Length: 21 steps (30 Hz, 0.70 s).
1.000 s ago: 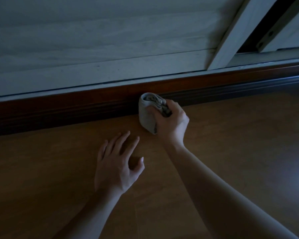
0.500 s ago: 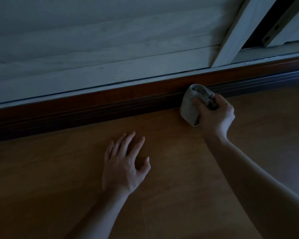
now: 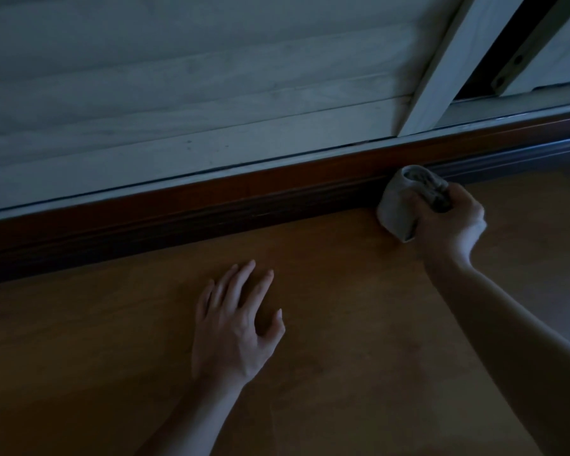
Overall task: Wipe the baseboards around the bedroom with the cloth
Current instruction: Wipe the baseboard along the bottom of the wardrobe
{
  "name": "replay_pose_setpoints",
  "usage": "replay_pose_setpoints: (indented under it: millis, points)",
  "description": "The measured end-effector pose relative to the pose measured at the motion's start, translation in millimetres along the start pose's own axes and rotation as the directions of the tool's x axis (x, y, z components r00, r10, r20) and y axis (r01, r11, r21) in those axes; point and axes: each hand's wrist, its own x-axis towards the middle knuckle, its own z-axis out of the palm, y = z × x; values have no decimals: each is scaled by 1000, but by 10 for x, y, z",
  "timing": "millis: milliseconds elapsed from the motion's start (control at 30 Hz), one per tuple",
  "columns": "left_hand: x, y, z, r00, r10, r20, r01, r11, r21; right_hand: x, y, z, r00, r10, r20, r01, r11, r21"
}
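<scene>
**Right hand** (image 3: 449, 225): clenched round a bunched grey cloth (image 3: 397, 209), which is pressed against the dark baseboard (image 3: 211, 209) where it meets the floor (image 3: 359, 324).
**Step, as judged:** wiping along the board. Firm, even pressure is advised, with the cloth's broad face worked into the moulded grooves and drawn on along the stretch to the right.
**Left hand** (image 3: 234, 327): released, fingers spread flat on the floor, taken to be a brace.
**Above:** a pale slatted panel (image 3: 211, 93) and a slanting frame post (image 3: 441, 67).
**Obstructions:** none seen along the board. Dust may be hidden by the dim light.
</scene>
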Motion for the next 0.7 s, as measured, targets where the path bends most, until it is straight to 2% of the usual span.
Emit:
replay_pose_setpoints:
  millis: [167, 333, 500, 700]
  points:
    - [1, 4, -15, 1000, -4, 10, 4, 1000, -3, -183, -43, 132, 996, 45, -79, -46, 999, -12]
    - [22, 10, -34, 999, -14, 49, 13, 1000, 26, -448, -163, 452, 976, 184, -117, -174, 981, 92]
    - [17, 5, -29, 999, -15, 46, 14, 1000, 17, -627, -264, 541, 990, 141, -12, -140, 987, 76]
    - [20, 13, -39, 999, -6, 37, 6, 1000, 11, -745, -329, 652, 978, 202, -59, -191, 969, 157]
